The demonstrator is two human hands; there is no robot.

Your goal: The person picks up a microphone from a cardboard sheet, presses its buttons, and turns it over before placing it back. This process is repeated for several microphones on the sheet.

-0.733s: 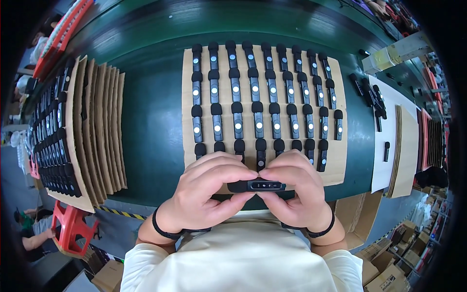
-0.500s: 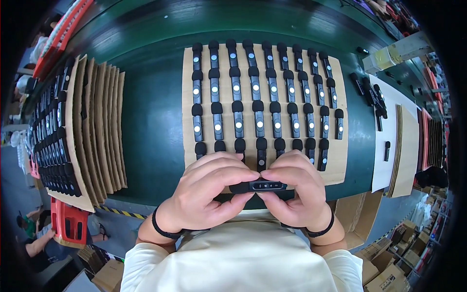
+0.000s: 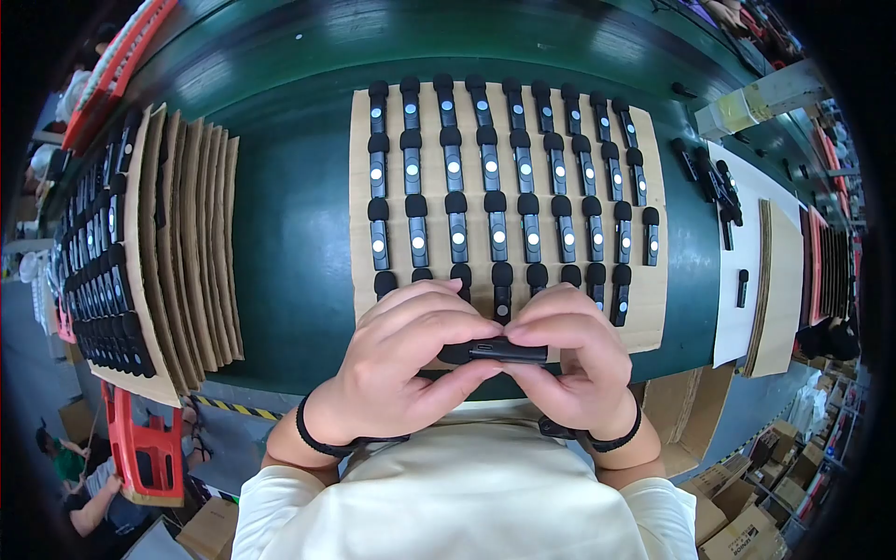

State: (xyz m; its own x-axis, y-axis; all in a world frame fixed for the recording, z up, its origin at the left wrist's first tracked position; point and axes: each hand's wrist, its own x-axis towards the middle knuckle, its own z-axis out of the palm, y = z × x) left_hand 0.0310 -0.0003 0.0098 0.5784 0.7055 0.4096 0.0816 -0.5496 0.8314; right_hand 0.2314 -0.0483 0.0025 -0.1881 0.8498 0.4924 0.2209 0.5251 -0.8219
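Directly in front of my body I hold a small black clip-on microphone (image 3: 511, 351) with a foam cap, lying sideways between both hands. My left hand (image 3: 401, 359) pinches it near the foam end, thumb below and fingers above. On its other end my right hand (image 3: 581, 347) closes in the same way. The narrow side with a small port faces up. Just beyond my fingers lies a cardboard sheet (image 3: 646, 317) carrying rows of similar microphones (image 3: 498, 230), foam caps pointing away, most with a pale round dot. My hands partly cover the nearest row.
Stacked cardboard sheets (image 3: 191, 252) stand at left, with more microphones (image 3: 93, 233) on the outer one. On the green table (image 3: 294, 224) at right are a loose pile of microphones (image 3: 717, 187), a white sheet (image 3: 730, 329) and more cardboard (image 3: 777, 289). A person is beside a red stool (image 3: 149, 443) at lower left.
The microphone has been turned in my fingers: its face with buttons showed before, now its narrow side with the port does. The red stool at lower left has shifted right and down.
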